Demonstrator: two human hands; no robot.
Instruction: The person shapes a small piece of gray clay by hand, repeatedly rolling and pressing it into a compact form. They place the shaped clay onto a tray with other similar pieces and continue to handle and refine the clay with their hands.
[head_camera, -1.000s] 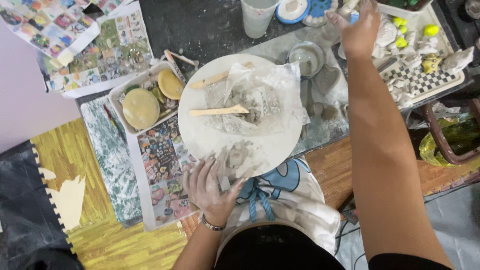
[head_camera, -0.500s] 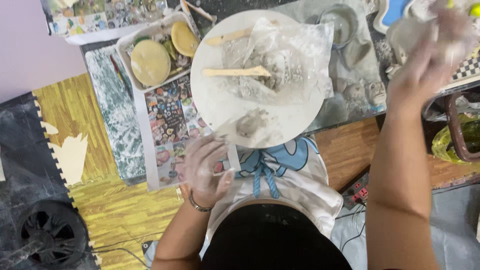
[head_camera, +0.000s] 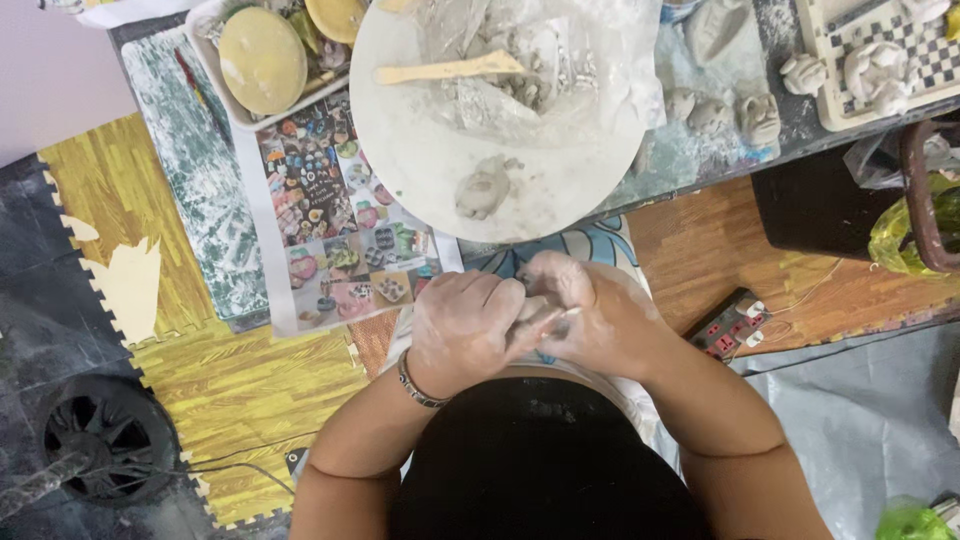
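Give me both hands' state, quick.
Left hand: closed around a small grey clay lump, pressed against the other hand.
Right hand: closed on the same clay lump.

Both hands meet at frame centre, left hand (head_camera: 470, 325) cupped over right hand (head_camera: 590, 320), fingers curled, forearms bent inward.

Between the hands: the left hand (head_camera: 470, 325) and right hand (head_camera: 590, 318) hide the clay piece; shape unclear.
Top edge: round board (head_camera: 420, 150) and checkered tray (head_camera: 830, 100) cut off.
Lower right corner: green bag (head_camera: 905, 522) cut off.
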